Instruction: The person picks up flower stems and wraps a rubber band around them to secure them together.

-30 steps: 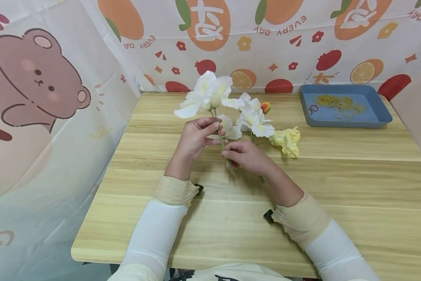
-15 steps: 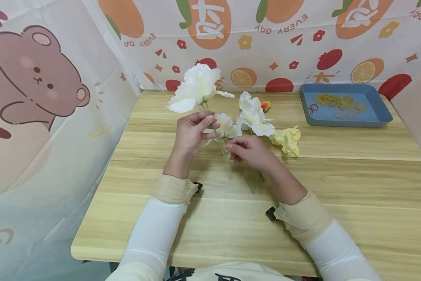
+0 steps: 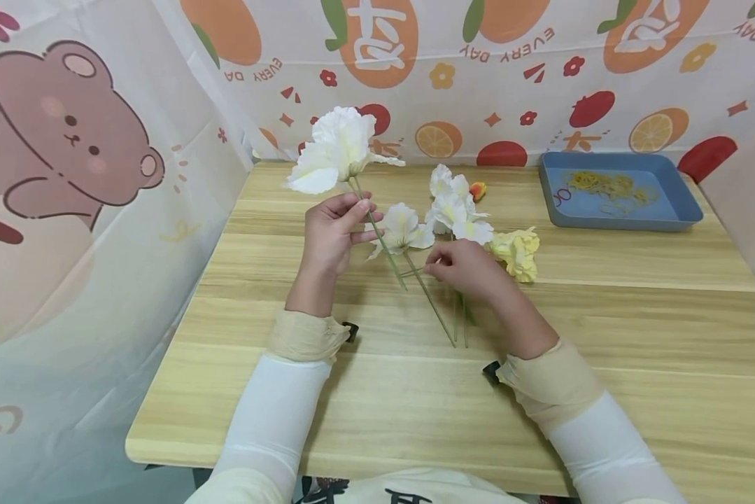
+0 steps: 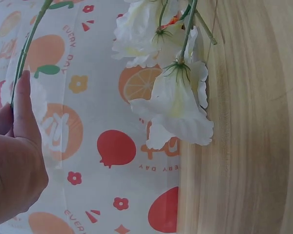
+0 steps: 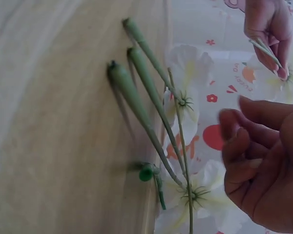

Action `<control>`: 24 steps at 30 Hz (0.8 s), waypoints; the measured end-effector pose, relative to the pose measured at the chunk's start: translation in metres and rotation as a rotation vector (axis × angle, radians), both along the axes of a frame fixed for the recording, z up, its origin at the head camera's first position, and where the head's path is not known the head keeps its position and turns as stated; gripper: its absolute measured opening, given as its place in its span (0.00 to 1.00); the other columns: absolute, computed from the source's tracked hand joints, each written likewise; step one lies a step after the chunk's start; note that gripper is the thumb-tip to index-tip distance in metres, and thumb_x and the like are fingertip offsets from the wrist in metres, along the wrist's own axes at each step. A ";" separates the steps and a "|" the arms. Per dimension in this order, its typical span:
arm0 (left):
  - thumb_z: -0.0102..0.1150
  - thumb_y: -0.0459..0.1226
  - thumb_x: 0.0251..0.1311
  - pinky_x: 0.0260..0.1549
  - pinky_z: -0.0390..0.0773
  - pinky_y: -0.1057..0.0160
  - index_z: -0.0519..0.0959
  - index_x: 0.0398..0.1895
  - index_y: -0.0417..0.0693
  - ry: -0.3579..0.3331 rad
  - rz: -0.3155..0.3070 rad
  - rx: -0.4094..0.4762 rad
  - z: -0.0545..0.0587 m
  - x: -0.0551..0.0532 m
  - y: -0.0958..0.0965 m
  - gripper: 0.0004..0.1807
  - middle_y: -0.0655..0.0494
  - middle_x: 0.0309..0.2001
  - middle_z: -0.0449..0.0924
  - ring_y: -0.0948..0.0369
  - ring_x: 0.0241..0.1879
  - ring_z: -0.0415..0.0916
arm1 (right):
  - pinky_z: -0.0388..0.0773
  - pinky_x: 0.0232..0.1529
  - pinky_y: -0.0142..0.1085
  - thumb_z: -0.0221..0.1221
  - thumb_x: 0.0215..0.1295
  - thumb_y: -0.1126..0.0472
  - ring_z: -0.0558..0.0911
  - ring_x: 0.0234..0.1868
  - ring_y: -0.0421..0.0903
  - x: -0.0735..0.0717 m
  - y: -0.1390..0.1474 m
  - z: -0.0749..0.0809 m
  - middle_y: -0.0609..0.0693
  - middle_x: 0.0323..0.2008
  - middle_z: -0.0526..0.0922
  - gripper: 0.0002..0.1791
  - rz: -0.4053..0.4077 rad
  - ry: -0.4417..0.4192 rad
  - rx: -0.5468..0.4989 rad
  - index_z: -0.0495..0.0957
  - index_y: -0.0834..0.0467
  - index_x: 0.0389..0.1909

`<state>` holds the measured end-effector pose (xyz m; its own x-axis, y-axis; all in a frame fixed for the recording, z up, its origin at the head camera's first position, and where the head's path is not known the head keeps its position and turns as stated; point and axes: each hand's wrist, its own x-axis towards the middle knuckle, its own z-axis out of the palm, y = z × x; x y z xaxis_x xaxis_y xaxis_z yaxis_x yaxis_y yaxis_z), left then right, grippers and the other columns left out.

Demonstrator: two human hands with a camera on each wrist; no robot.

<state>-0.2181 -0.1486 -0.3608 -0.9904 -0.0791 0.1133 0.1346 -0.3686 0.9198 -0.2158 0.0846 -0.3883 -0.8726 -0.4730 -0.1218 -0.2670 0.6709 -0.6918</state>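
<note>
As left fingers [image 4: 27, 114] pinch stems [image 4: 33, 29], one tray [image 3: 623, 222]

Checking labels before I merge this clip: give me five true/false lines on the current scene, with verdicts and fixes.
1. The left hand holds green stems topped by white petals. True.
2. The blue tray contains thin yellow bands. True.
3. The yellow flower lies inside the tray. False: it is on the table, outside the tray.
4. The right hand is over the tray. False: it is by the lying white flowers, left of the tray.
5. A small orange-red flower shows beside those white flowers. True.
</note>
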 end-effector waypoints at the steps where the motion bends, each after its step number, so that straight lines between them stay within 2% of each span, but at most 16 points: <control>1: 0.62 0.27 0.62 0.27 0.88 0.59 0.84 0.30 0.44 -0.003 0.003 0.001 0.000 0.000 0.000 0.06 0.53 0.36 0.84 0.60 0.29 0.86 | 0.75 0.29 0.35 0.61 0.68 0.55 0.77 0.28 0.44 -0.001 -0.001 -0.002 0.48 0.28 0.82 0.09 0.024 -0.002 0.035 0.85 0.54 0.40; 3: 0.62 0.26 0.62 0.27 0.88 0.60 0.83 0.32 0.43 -0.010 0.009 -0.001 0.000 0.000 0.000 0.05 0.53 0.37 0.85 0.60 0.29 0.86 | 0.76 0.29 0.34 0.62 0.66 0.55 0.77 0.29 0.43 -0.003 -0.004 -0.006 0.48 0.30 0.84 0.08 0.059 -0.009 0.085 0.85 0.55 0.39; 4: 0.62 0.26 0.61 0.27 0.88 0.60 0.82 0.34 0.39 -0.013 0.011 0.002 0.000 0.000 0.000 0.02 0.53 0.38 0.84 0.60 0.29 0.86 | 0.76 0.29 0.34 0.63 0.66 0.55 0.77 0.28 0.43 -0.003 -0.005 -0.007 0.48 0.30 0.84 0.09 0.068 -0.013 0.106 0.85 0.55 0.39; 8: 0.63 0.25 0.60 0.27 0.88 0.60 0.80 0.38 0.34 -0.029 0.008 0.010 0.000 0.000 0.001 0.04 0.52 0.38 0.84 0.60 0.30 0.86 | 0.76 0.29 0.33 0.64 0.64 0.53 0.78 0.28 0.43 -0.004 -0.011 -0.010 0.48 0.32 0.85 0.10 0.092 -0.021 0.189 0.85 0.56 0.38; 10: 0.63 0.24 0.59 0.27 0.88 0.60 0.80 0.38 0.34 -0.033 0.002 0.013 0.000 0.001 0.002 0.05 0.51 0.37 0.83 0.59 0.30 0.86 | 0.76 0.28 0.33 0.64 0.64 0.53 0.78 0.27 0.43 -0.004 -0.014 -0.011 0.48 0.31 0.84 0.11 0.093 -0.037 0.222 0.85 0.56 0.37; 12: 0.64 0.23 0.59 0.26 0.88 0.60 0.82 0.35 0.40 -0.039 -0.005 0.012 0.001 0.001 0.002 0.06 0.52 0.36 0.83 0.59 0.30 0.86 | 0.76 0.28 0.33 0.65 0.63 0.53 0.78 0.27 0.44 -0.004 -0.017 -0.012 0.48 0.29 0.84 0.11 0.095 -0.052 0.248 0.85 0.57 0.34; 17: 0.62 0.22 0.59 0.26 0.88 0.61 0.83 0.34 0.42 -0.039 -0.005 0.013 0.001 0.001 0.004 0.08 0.53 0.34 0.83 0.59 0.30 0.86 | 0.75 0.27 0.33 0.67 0.61 0.55 0.77 0.28 0.44 -0.007 -0.023 -0.015 0.48 0.28 0.83 0.09 0.110 -0.055 0.309 0.83 0.56 0.27; 24: 0.65 0.24 0.58 0.26 0.88 0.60 0.83 0.35 0.41 -0.032 -0.004 0.035 0.003 0.003 0.003 0.06 0.51 0.35 0.84 0.59 0.30 0.86 | 0.72 0.22 0.32 0.66 0.62 0.55 0.74 0.23 0.42 -0.011 -0.030 -0.016 0.46 0.23 0.79 0.11 0.111 -0.083 0.333 0.83 0.57 0.24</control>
